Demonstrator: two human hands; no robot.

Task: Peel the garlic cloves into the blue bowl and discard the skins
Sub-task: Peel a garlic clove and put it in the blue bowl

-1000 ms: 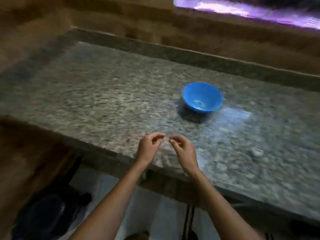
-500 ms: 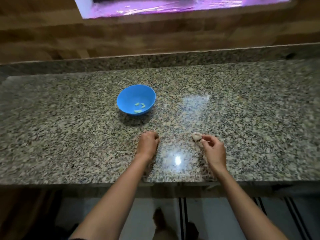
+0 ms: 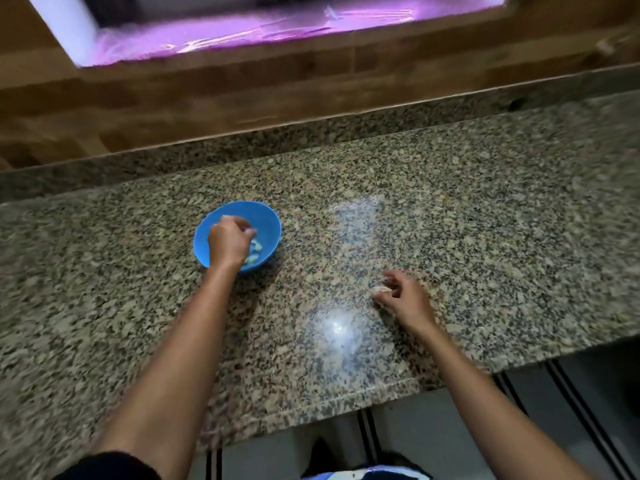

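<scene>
The small pale garlic piece [image 3: 381,289] sits low over the speckled grey-brown granite countertop [image 3: 485,220], its long axis running roughly left to right. The right hand [image 3: 405,299] pinches it between the thumb and curled fingers, the forefinger reaching out above it. The round blue plastic bowl [image 3: 268,216] stands upright on the counter, well apart to the left. The left hand [image 3: 227,242] hangs over it with fingers curled downward; motion blur hides whether they hold anything.

There is one bowl and one garlic piece outside it. At least two peeled pale cloves [image 3: 255,244] lie in the bowl beside the left hand, though blur prevents a surer count.

The glossy counter carries two bright reflections and ends in a low granite upstand [image 3: 311,133]. Behind it rises a brown wooden wall [image 3: 207,95] with a purple-lit opening [image 3: 242,29]. Pale floor with dark stripes [image 3: 433,427] shows below the counter edge.
</scene>
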